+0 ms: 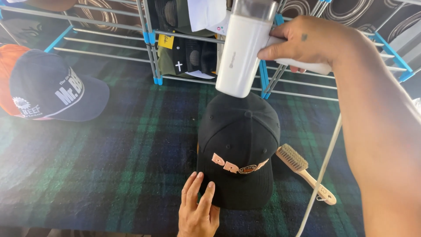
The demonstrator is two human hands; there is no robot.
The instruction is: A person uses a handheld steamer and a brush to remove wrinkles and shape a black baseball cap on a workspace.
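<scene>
Right forearm fills the near right side of the view, rising to the right hand (307, 44), whose grip is clenched around the handle of a white hair dryer (243, 48). Its nozzle points down at the crown of a black cap (239, 136), hovering just above the back of it; whether it touches cannot be told. A white cord (322, 169) trails from the dryer toward the lower edge of the view.

That black cap sits in the middle of the worktop, brim toward the camera, with pale pink lettering and a small round badge on its front panel. Left hand (197, 208) lies flat by the brim's left edge, fingers extended and fingertips (199, 177) resting on the brim; its grip is released, pressing rather than grasping.

Just right of the cap lies a wooden brush (302, 169) with pale bristles, its handle angled toward the lower right, close to the cord.

Covering the worktop is a dark green and blue plaid cloth (109, 175). Well apart at far left rests a navy cap (52, 87) with white print, partly over something orange. Behind stands a metal rack (151, 39) with blue joints, holding more dark caps.
</scene>
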